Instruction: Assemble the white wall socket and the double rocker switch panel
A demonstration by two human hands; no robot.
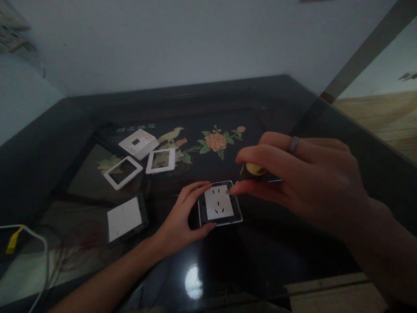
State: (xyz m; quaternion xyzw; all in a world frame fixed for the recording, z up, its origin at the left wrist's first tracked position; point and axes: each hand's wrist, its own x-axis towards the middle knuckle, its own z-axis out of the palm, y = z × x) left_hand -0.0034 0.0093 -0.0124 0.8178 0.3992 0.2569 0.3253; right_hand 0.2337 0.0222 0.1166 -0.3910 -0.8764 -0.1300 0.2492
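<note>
A wall socket (219, 203) with a white face and dark frame lies flat on the glossy black table (228, 261). My left hand (182, 217) grips its left edge, thumb at the front and fingers at the back. My right hand (293, 178) hovers just right of and above the socket, fingers closed round a tool with a yellow-ended dark handle (256, 169), probably a screwdriver. Its tip is hidden behind my fingers, close to the socket's top right corner.
Left of the socket lies a white switch panel in a dark frame (125, 218). Behind it are two empty white frames (123, 172) (160, 160) and a white socket body (139, 143). A white cable with a yellow tag (13, 239) lies at the far left.
</note>
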